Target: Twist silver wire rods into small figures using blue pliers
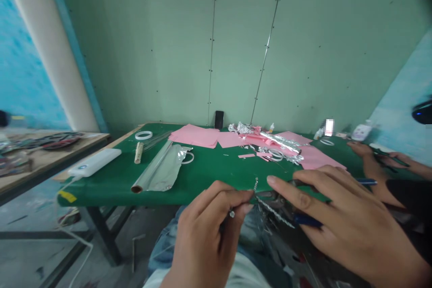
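My left hand (216, 220) is closed in a pinch around a twisted silver wire (277, 214). A short end of it sticks up above my fingertips, and a longer length slants down to the right. In my right hand (351, 225) are pliers (281, 202) with dark blue handles, the index finger stretched out along them. The plier jaws point left and lie close to my left fingertips, beside the wire. Whether the jaws touch the wire I cannot tell. Both hands are above my lap at the near table edge.
On the green table (202, 175) lie a foil roll (151, 166), pink paper sheets (195, 136), crumpled foil (245, 128) and a tape ring (143, 135). A white power bank (96, 162) sits at the left end. A co-worker's hands (361, 149) work at the right with dark-handled pliers.
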A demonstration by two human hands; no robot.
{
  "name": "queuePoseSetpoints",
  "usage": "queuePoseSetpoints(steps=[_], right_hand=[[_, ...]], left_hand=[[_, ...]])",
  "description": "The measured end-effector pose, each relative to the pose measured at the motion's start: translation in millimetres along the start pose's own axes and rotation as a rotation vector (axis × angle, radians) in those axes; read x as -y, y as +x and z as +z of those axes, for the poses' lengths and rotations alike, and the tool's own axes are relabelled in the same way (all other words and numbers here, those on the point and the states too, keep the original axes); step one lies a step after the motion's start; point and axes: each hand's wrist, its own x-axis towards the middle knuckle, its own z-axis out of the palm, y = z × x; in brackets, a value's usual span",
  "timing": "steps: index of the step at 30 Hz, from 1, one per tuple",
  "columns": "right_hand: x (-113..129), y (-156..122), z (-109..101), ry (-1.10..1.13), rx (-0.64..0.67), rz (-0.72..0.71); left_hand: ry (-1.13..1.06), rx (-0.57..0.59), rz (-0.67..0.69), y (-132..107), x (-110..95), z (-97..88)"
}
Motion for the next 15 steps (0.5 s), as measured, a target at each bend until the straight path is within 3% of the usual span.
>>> queuePoseSetpoints(steps=[15], right_hand=[[-6.1,2.0,-9.1,-0.041,0.012,-0.032]], left_hand=[[0.081,-0.003,0.026,-2.2,-2.0,0.1]])
